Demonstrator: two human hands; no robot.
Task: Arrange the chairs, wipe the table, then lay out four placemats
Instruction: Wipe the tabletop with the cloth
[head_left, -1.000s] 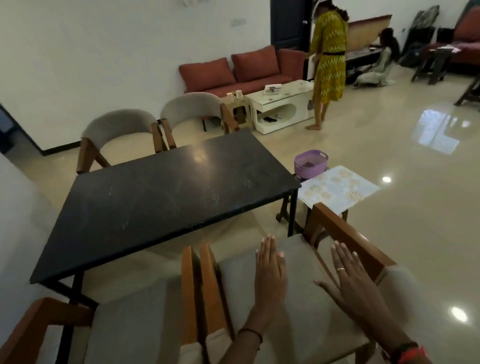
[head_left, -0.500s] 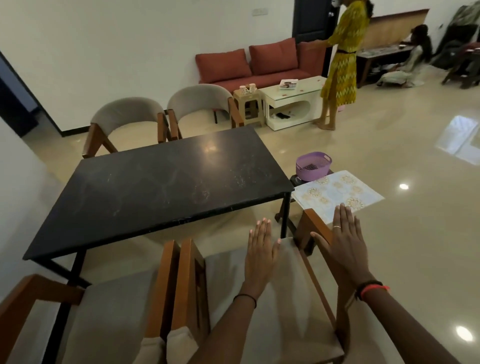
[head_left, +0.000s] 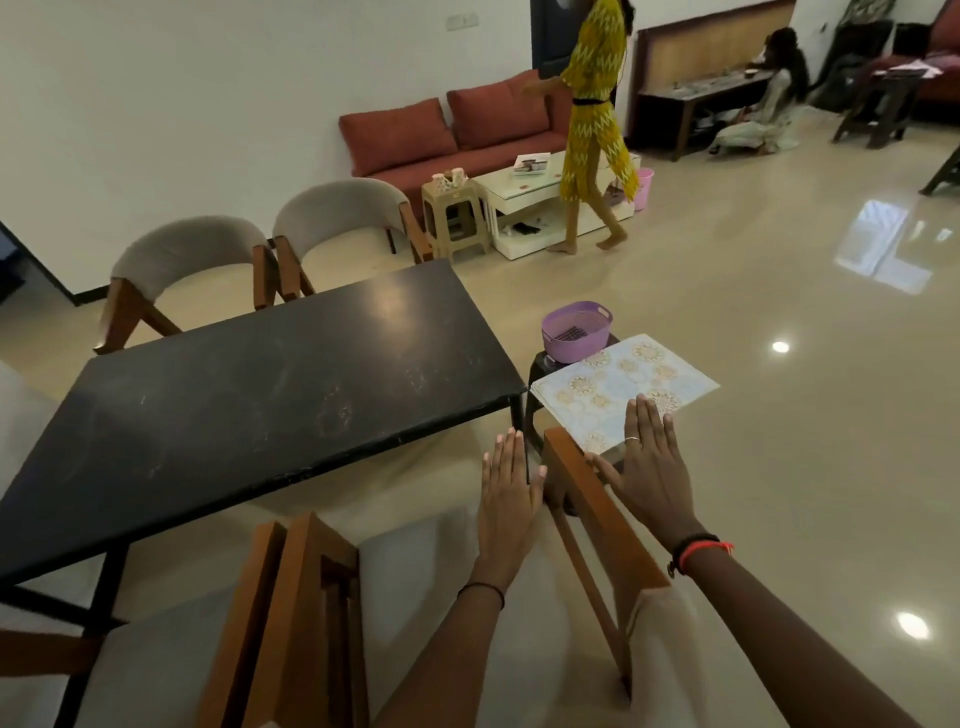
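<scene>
A black stone-topped table (head_left: 260, 405) stands in front of me with two grey cushioned chairs (head_left: 187, 260) on its far side. Two more wooden-armed chairs (head_left: 415, 582) sit on my side, below me. My left hand (head_left: 506, 488) hovers flat, fingers apart, over the right chair's seat. My right hand (head_left: 649, 467) is flat and spread just past that chair's wooden arm (head_left: 587, 499), over the near edge of a stack of patterned placemats (head_left: 618, 379) on a dark stool. Neither hand holds anything.
A purple basket (head_left: 574, 330) sits on the stool beside the placemats. A person in a yellow dress (head_left: 597, 119) walks past a white coffee table (head_left: 524, 192) and red sofa (head_left: 441, 130). Another person sits on the floor at the far right. Glossy floor spreads to the right.
Both hands have moved forward and right, from over the chair seat toward the placemats. My view has shifted forward. The person in yellow has stepped to the right.
</scene>
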